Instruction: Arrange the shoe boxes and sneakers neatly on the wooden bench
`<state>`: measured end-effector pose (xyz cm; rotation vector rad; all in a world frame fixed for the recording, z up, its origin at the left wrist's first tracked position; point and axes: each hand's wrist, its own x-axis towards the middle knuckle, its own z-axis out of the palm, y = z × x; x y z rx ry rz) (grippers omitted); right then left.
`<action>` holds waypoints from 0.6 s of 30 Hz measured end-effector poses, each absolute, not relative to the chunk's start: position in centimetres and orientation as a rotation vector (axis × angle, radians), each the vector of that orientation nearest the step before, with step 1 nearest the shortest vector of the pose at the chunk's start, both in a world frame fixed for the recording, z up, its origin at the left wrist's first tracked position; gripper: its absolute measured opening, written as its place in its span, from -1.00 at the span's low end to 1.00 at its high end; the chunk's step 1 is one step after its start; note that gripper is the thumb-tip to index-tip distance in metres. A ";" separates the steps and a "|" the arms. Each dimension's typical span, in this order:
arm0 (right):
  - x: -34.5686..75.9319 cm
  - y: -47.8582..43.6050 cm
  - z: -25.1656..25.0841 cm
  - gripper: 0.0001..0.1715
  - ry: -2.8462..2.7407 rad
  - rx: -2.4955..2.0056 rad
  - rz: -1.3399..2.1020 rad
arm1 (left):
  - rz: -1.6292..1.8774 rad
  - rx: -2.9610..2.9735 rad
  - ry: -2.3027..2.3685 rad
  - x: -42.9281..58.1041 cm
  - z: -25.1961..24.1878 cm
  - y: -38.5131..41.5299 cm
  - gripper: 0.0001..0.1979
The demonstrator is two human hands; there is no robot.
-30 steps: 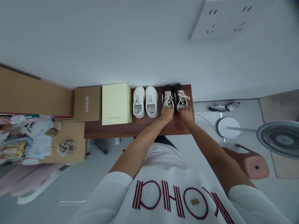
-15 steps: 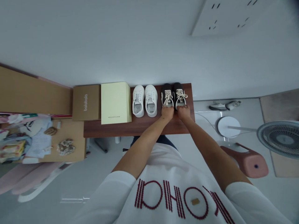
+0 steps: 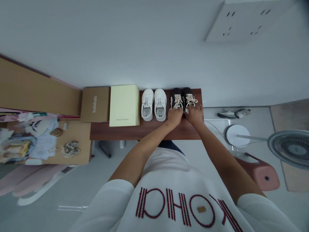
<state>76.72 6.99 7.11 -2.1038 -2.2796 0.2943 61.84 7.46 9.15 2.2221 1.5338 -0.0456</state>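
Head view: the left hand and right hand rest on the near ends of two black sneakers, fingers narrow, grip indeterminate. The sneakers stand side by side on a wooden table, just beside white sneakers, with a pale yellow box next in line.

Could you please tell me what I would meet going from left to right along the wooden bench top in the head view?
Brown balabala box, pale yellow box, white sneakers, black sneakers.
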 end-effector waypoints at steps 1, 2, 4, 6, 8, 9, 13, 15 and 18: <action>76.4 7.0 7.8 -0.61 -2.268 -2.084 0.277 | -0.020 2.218 1.537 61.3 9.7 7.3 -0.70; 75.9 7.1 8.6 -0.60 -2.260 -2.061 0.262 | 0.006 2.207 1.547 60.7 10.3 7.2 -0.68; 74.9 7.2 10.0 -0.59 -2.256 -2.010 0.240 | 0.060 2.167 1.591 59.1 11.5 6.8 -0.66; 73.5 7.1 11.2 -0.58 -2.260 -1.965 0.228 | 0.129 2.115 1.651 56.8 12.6 6.3 -0.63; 72.0 6.6 12.0 -0.58 -2.258 -1.925 0.242 | 0.204 2.044 1.729 53.8 13.4 5.3 -0.62; 71.3 6.2 12.3 -0.58 -2.252 -1.904 0.268 | 0.240 1.995 1.775 52.1 13.6 4.5 -0.63; 68.1 2.9 11.9 -0.61 -2.154 -1.814 0.570 | 0.396 1.675 1.970 43.8 12.1 -0.4 -0.69; 65.9 0.7 10.8 -0.63 -2.063 -1.758 0.861 | 0.546 1.402 2.036 39.1 10.2 -3.5 -0.70; 60.6 -1.6 8.4 -0.68 -1.853 -1.752 1.286 | 0.819 0.923 2.274 32.3 6.7 -6.6 -0.62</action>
